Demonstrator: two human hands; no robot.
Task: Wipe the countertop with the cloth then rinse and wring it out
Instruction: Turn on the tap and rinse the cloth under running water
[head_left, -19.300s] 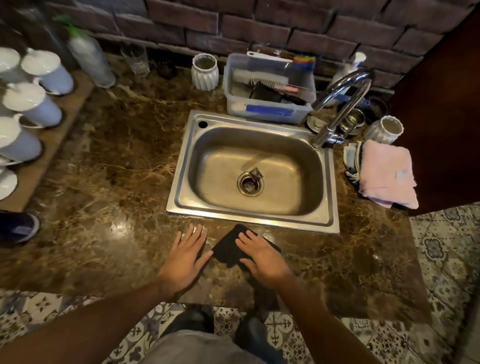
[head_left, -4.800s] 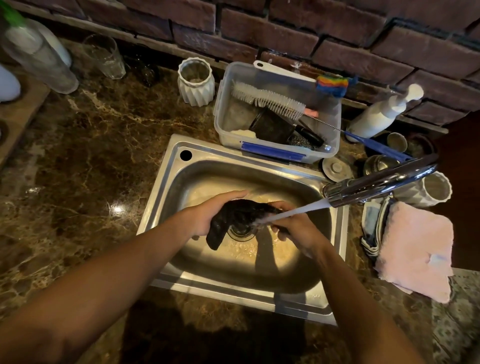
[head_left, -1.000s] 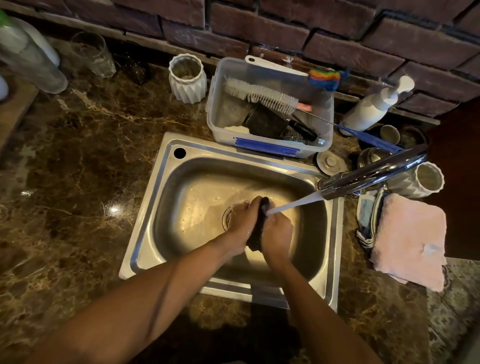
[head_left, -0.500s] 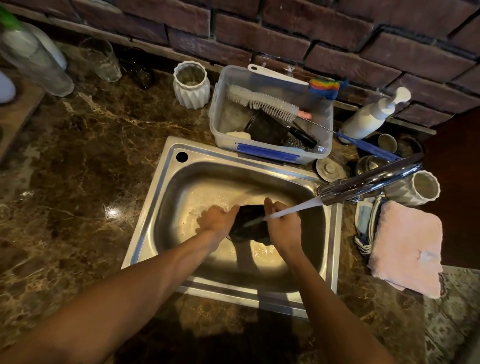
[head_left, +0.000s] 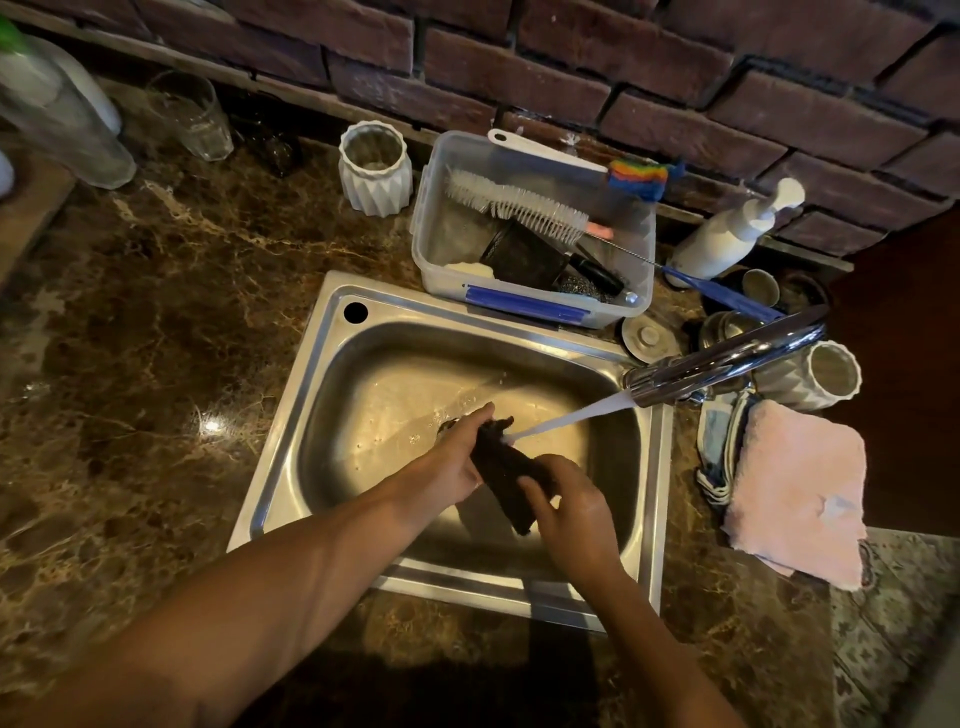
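Two hands are working over the steel sink (head_left: 291, 441): the left hand (head_left: 447, 462) pinches the upper end of the black cloth (head_left: 506, 475), the right hand (head_left: 571, 506) is curled around its lower end, so the cloth hangs above the basin with the faucet (head_left: 727, 364) stream landing on its top edge. My worry is splash, since that stream hits at a slant and could spray past the rim onto the wiped marble countertop (head_left: 156, 364). Further right, the pink towel (head_left: 800, 488) lies just beside the sink and could get soaked too, if the wringing drifts off the basin.
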